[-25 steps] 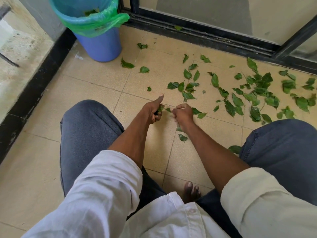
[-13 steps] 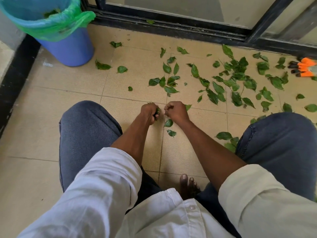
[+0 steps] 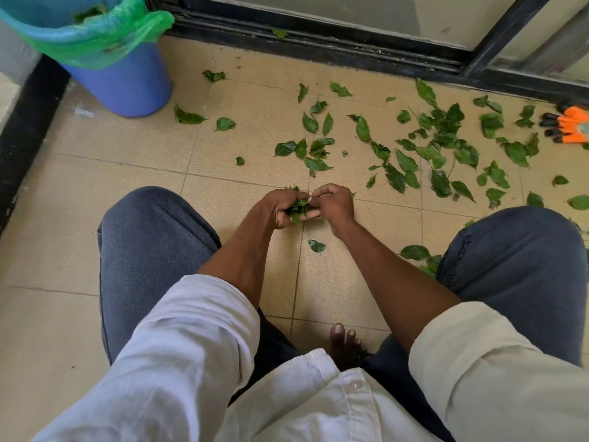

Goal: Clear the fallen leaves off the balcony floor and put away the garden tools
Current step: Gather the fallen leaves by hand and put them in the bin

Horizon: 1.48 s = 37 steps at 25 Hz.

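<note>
tiled floor [image 3: 95, 193], scattered leaves [image 3: 439, 148], bin [image 3: 127, 87]

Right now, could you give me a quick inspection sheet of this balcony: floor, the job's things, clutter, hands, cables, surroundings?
Surface: beige tiled floor, dusty near the wall.
Job's things: green leaves scattered mostly at right; blue bin with green liner at upper left, some leaves inside.
Clutter: orange gloves at the right edge.
Hands: left hand grips a bunch of leaves; right hand pinches at that bunch.
Cables: nothing seen.
Surroundings: black door track along the top; person squatting, barefoot.
</note>
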Each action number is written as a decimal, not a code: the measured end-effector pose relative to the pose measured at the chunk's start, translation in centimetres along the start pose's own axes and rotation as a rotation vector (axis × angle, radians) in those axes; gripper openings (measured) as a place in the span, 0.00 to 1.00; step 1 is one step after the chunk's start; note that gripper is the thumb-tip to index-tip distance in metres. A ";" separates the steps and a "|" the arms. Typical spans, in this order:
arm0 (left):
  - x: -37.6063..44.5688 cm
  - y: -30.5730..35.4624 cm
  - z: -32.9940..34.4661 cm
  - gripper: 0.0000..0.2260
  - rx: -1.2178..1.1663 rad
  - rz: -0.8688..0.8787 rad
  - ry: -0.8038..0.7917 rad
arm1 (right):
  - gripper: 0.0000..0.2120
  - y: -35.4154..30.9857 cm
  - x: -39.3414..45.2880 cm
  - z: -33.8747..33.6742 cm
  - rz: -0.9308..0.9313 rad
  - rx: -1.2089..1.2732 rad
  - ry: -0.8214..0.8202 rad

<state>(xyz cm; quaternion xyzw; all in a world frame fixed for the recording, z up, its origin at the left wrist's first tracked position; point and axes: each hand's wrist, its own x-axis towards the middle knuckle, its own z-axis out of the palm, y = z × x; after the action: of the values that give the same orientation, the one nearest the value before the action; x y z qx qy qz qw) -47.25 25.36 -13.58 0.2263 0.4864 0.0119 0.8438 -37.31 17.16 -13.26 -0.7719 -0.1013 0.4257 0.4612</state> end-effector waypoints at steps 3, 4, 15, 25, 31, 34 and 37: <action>0.2 -0.2 0.2 0.08 0.052 0.007 0.026 | 0.05 -0.5 -0.8 -0.1 -0.007 -0.057 -0.119; 0.3 -0.2 0.1 0.08 0.054 0.012 0.060 | 0.05 -0.4 -0.6 -0.3 -0.010 -0.058 -0.106; 2.9 -0.4 0.4 0.13 0.025 0.002 0.232 | 0.07 5.8 -1.1 -1.6 -0.185 -0.864 -0.310; 2.9 -0.6 1.3 0.10 0.123 0.112 0.203 | 0.06 -0.7 0.0 -1.1 0.046 0.167 -0.155; 3.2 0.1 1.7 0.05 -0.049 0.117 0.277 | 0.19 3.0 4.4 -4.9 -0.104 -0.552 0.272; 3.5 0.0 2.6 0.05 -0.081 0.116 0.261 | 0.11 5.1 4.7 -5.2 -0.298 -0.659 0.282; 3.4 0.2 3.1 0.04 -0.113 0.130 0.251 | 0.10 4.7 4.9 -5.5 -0.301 -0.730 0.316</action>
<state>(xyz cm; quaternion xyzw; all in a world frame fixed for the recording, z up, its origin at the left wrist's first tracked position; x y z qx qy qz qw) -42.89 25.25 -14.97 0.2061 0.5711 0.1220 0.7852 -31.24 13.78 -18.55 -0.9169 -0.2850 0.1665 0.2245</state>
